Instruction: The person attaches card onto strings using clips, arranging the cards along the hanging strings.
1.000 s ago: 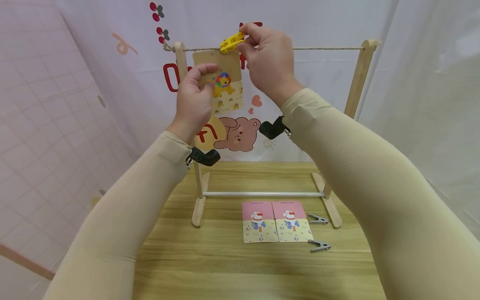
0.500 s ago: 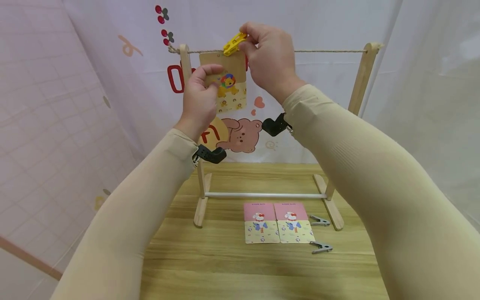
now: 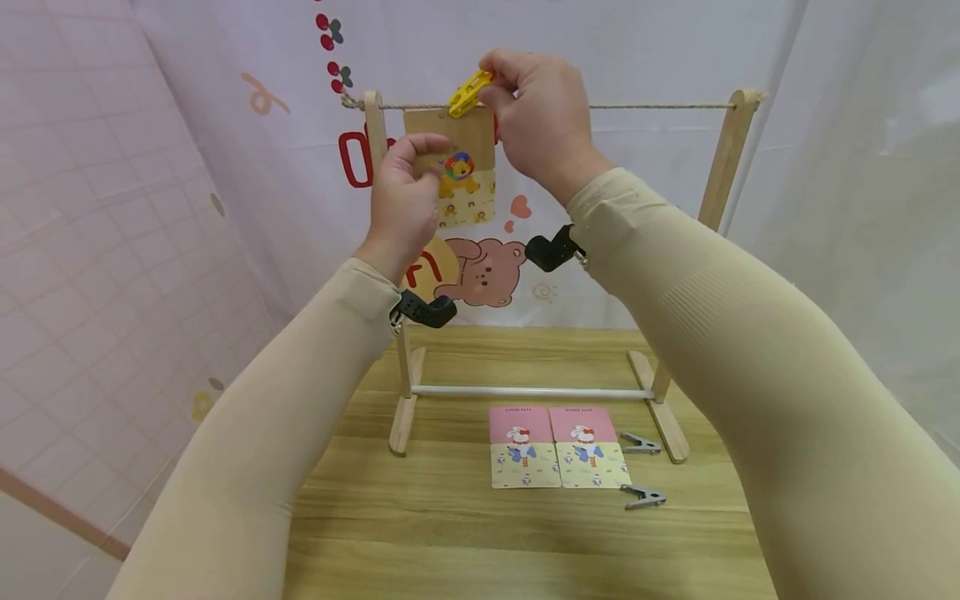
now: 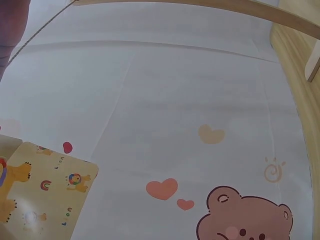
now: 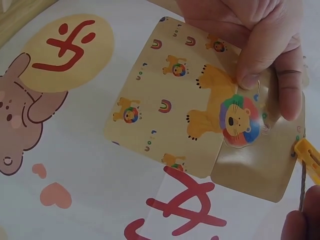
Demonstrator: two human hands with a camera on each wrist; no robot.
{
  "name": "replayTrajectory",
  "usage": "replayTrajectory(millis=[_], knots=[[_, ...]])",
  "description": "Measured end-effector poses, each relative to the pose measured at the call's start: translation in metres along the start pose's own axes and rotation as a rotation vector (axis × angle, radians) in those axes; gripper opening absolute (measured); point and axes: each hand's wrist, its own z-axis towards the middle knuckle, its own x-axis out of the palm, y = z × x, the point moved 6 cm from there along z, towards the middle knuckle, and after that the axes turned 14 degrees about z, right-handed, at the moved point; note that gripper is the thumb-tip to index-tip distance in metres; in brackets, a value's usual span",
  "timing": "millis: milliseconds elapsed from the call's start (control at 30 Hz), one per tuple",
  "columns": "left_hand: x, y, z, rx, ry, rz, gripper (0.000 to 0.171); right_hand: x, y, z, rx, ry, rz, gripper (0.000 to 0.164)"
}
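In the head view my right hand pinches the handles of a yellow plastic clothespin between thumb and fingers. Its nose sits at the rope and the top edge of a card. Tan above and cream below, the card bears a lion with a rainbow mane. My left hand holds the card at its left side; the right wrist view shows the thumb on its front, while the fingers behind are hidden. Only the card's lower corner appears in the left wrist view.
The rope runs between two wooden posts joined low down by a white rod. On the wooden table lie two pink-and-yellow rabbit cards, with two grey metal clips to their right. Behind hangs a printed white cloth.
The yellow clothespin tilts more steeply over the rope and card edge. My left hand stays at the card's side. The whole head view has shifted slightly.
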Motion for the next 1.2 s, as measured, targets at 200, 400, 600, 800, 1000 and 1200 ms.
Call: replayTrajectory(millis=[200,400,600,800,1000,1200], knots=[[0.0012,0.0005,0.0003,0.011,-0.001,-0.002,0.027,-0.0007,0.0001,0.0010,-0.003,0.007,-0.015,0.033],[0.0010,0.0008,0.0011,0.009,-0.006,-0.005,0.028,0.0004,0.0020,0.0036,-0.017,0.023,-0.029,0.031],[0.0014,0.0008,0.0016,0.014,-0.006,-0.008,0.027,0.0005,0.0010,0.0066,-0.001,0.025,-0.027,0.030],[0.0012,0.0003,0.0011,0.018,-0.012,-0.002,0.026,0.0026,0.0014,0.0069,0.017,0.036,0.007,0.030],[0.0014,0.0005,0.0005,0.029,-0.021,0.005,0.025,0.0037,0.0004,0.0063,0.026,0.042,0.008,0.030],[0.0030,0.0005,0.0021,0.029,-0.022,0.012,0.026,0.0049,0.0008,0.0073,0.034,0.049,0.008,0.032]])
